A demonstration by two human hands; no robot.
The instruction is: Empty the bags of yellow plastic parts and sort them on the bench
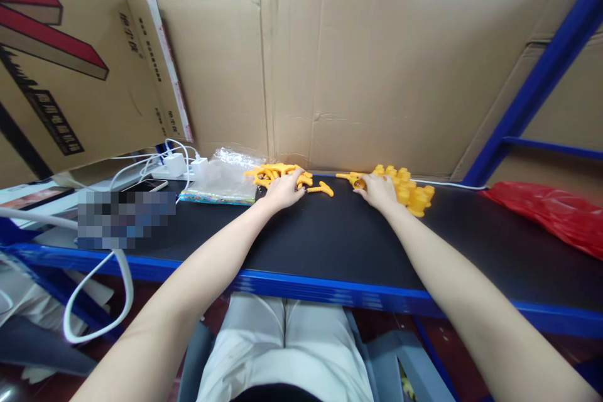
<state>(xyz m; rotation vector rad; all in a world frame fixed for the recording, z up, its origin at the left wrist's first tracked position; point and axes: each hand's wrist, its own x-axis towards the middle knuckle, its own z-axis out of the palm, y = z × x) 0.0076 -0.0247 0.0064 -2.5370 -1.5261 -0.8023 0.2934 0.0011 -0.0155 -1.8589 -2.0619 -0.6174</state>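
Item: heap of long orange-yellow plastic pieces (276,172), lying at the far edge of the black bench top (330,239), at about eleven o'clock from the bench middle. The left hand (284,190) rested palm down on the near side of this heap, fingers loosely spread and touching the pieces; whether any piece was pinched could not be told.

Item: single orange-yellow T-shaped plastic piece (321,188), loose on the bench, just beside the left hand at its three o'clock, apart from both heaps.

Item: heap of chunky yellow plastic blocks (409,190), at about one o'clock from the bench middle. The right hand (378,191) lay against its left side, fingertips closed on a small orange-yellow part (357,181) at the hand's ten o'clock.

Item: crumpled clear plastic bag (225,179), touching the long-piece heap at its nine o'clock.

Item: white charger blocks with white cables (181,164), beyond the bag at nine o'clock.

Item: red plastic bag (551,213), well apart at three o'clock.

Item: brown corrugated cardboard wall (358,75), upright behind the bench at twelve o'clock.

Item: blue metal shelf frame (541,81), slanting at two o'clock.
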